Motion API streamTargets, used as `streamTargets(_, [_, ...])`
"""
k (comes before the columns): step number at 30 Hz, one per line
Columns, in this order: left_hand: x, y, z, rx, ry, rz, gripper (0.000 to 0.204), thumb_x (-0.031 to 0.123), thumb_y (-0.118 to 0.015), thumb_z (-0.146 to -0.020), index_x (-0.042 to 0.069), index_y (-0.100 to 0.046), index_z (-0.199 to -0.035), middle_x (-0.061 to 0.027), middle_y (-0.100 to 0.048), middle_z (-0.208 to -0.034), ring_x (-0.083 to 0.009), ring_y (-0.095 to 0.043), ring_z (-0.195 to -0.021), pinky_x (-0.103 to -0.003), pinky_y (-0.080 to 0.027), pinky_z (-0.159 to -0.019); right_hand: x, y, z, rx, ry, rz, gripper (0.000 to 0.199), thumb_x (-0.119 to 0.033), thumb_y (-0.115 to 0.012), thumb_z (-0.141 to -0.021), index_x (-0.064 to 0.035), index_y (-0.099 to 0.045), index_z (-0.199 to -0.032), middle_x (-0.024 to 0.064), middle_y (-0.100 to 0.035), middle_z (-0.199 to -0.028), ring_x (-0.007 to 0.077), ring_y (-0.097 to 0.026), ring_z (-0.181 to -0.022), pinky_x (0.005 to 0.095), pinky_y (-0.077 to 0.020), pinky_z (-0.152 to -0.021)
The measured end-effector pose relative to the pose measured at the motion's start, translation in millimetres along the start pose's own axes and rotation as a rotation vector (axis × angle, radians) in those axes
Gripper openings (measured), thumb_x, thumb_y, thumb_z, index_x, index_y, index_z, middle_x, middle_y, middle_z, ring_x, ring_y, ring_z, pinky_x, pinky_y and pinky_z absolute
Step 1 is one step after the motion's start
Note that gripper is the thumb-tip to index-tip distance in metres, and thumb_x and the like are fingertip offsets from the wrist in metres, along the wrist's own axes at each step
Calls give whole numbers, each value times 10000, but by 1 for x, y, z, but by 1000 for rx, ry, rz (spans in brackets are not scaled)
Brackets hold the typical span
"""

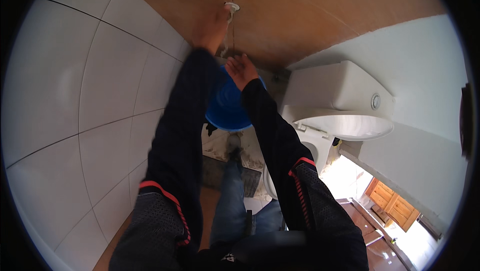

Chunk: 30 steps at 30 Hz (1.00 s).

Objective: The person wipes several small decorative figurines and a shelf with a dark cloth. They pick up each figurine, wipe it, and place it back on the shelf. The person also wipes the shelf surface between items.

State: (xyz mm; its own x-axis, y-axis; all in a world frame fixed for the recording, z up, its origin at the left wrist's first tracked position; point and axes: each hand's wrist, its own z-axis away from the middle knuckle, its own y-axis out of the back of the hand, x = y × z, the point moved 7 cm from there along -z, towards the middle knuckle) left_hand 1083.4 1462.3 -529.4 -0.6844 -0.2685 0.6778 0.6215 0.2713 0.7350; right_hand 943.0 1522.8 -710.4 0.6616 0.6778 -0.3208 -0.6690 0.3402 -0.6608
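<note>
On the brown wall ahead, my left hand reaches up beside a small round white fitting. Motion smears its fingers, so its grip cannot be made out. Below the fitting hangs a thin, whitish, twisting strand that looks like running water. Lower and to the right, my right hand is held over the rim of a blue plastic basin, fingers loosely bent and apart, with nothing seen in them. My forearms hide parts of the basin on both sides.
White wall tiles rise close on my left. To the right stands a white toilet with its cistern and raised lid. My shoe is just below the basin. A wooden panel lies beyond a bright opening.
</note>
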Motion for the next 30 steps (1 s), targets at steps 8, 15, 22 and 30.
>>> streamTargets(8, [-101, -104, 21, 8, 350, 1080, 419, 361, -442, -1022, 7, -607, -1174, -144, -646, -1107, -228, -638, -973, -322, -506, -796, -12, -54, -40, 48, 329, 541, 338, -271, -555, -959, 16, -603, -1132, 191, -659, -1039, 340, -634, -981, 413, -492, -886])
streamTargets(15, [-52, -152, 58, -238, 882, 1934, 544, 522, -442, -997, 33, -509, -1226, -152, -615, -975, -244, -627, -841, -420, -530, -726, -48, -118, -60, 6, 796, 1425, 399, -382, -542, -936, -31, -613, -1112, 260, -650, -1049, 436, -592, -1072, 450, -451, -881])
streamTargets(22, [-101, -141, 10, 78, 418, 1407, 411, 420, -583, -950, 24, -582, -1061, -89, -593, -796, -169, -580, -614, -341, -473, -507, -32, -118, 50, -97, 970, 1614, 443, -323, -590, -920, -11, -565, -1234, 260, -656, -1022, 422, -653, -916, 458, -520, -789])
streamTargets(30, [-61, -97, 11, 107, 98, 677, 210, 185, -640, -826, -20, -676, -800, -193, -625, -636, -338, -623, -570, -421, -499, -577, -126, -200, 90, -286, 1305, 1975, 359, -162, -653, -888, -46, -545, -1210, 229, -640, -978, 396, -650, -848, 436, -531, -668])
